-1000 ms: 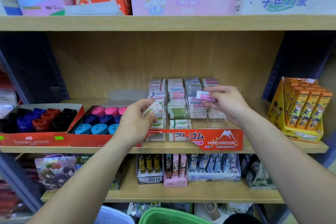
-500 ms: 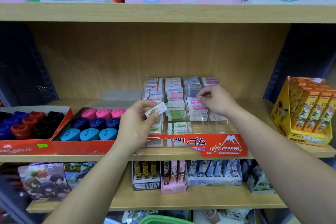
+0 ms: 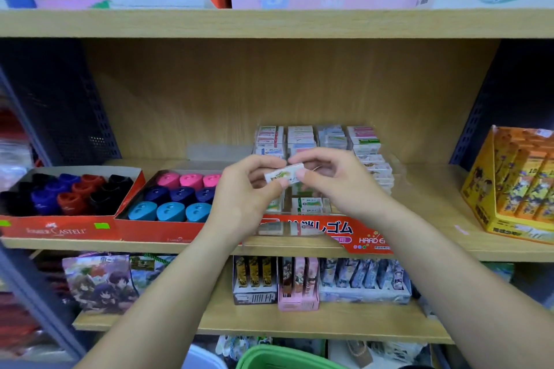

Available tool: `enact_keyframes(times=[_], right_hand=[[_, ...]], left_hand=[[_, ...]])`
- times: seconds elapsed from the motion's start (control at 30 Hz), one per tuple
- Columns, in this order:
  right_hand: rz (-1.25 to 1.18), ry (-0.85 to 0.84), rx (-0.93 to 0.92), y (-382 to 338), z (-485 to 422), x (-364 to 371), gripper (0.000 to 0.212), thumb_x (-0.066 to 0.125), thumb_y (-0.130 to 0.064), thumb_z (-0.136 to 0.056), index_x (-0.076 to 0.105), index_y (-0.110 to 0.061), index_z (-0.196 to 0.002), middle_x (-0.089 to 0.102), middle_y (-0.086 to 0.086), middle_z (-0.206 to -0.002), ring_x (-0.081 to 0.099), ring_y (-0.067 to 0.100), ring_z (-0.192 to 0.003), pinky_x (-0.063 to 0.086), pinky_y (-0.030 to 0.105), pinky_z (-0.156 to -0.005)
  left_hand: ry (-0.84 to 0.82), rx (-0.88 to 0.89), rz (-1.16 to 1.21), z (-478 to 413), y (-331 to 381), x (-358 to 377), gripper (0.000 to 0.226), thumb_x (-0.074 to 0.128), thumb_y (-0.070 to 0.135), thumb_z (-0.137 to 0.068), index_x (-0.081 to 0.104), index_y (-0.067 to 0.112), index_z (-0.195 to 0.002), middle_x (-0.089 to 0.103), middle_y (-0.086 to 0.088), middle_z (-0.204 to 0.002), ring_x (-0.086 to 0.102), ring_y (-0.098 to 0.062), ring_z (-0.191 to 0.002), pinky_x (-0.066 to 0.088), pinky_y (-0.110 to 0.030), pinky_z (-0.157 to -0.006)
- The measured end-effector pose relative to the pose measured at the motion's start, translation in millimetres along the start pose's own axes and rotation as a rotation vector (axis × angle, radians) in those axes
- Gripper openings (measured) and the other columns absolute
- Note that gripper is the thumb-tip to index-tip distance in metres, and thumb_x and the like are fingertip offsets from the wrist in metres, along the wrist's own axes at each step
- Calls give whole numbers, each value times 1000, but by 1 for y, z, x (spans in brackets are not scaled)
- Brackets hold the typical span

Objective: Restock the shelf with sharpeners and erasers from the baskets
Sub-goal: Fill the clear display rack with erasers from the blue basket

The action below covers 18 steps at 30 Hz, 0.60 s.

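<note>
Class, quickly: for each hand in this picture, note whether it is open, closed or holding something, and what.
Left hand: holding, pinching the left end of a small white eraser.
Right hand: holding, pinching the right end of the same eraser.

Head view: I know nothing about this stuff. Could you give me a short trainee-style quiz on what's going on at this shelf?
1. True or false: the left grip and the right grip both pinch the white eraser.
2. The front row of sharpeners in the red tray is: A pink, B teal, C orange.
3. Fill in: the basket rim at the bottom edge is ____.
Key: 1 true; 2 B; 3 green.
</note>
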State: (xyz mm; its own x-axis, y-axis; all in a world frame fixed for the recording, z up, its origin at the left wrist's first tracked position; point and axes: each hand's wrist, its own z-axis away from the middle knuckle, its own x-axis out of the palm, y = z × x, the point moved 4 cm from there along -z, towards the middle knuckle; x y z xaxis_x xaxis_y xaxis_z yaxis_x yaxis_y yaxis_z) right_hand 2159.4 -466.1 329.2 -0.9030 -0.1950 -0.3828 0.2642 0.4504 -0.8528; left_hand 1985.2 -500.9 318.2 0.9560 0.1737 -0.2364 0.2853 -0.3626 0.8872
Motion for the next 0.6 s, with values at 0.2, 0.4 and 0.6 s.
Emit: enact_keyframes(times=[0.2,0.4,0.6], right_hand=[[-139,56,77,-4,8,-8,17,67,-6,-95,71,-14,-109,76,9,-87,70,16,-72,55,26,-67],[-126,65,127,-1,14,-17,11,73,-2,-88,71,-9,-96,73,3,-86,72,20,-73,58,30,-69],[10,161,184,14,7,-36,10,76,-5,-87,73,-11,-94,73,11,-89,70,19,-69,62,36,-69]], left_hand=[[6,23,-9,9,10,-6,35,75,0,-88,70,23,-114,75,9,-99,70,-4,-76,57,-18,-71],[-17,39,-182,8,9,-5,38,76,10,-89,69,27,-122,73,17,-105,67,2,-97,57,-25,-90],[-32,55,-603,5,-12,-17,41,71,31,-93,62,30,-133,61,13,-134,53,-8,-124,45,-30,-101]])
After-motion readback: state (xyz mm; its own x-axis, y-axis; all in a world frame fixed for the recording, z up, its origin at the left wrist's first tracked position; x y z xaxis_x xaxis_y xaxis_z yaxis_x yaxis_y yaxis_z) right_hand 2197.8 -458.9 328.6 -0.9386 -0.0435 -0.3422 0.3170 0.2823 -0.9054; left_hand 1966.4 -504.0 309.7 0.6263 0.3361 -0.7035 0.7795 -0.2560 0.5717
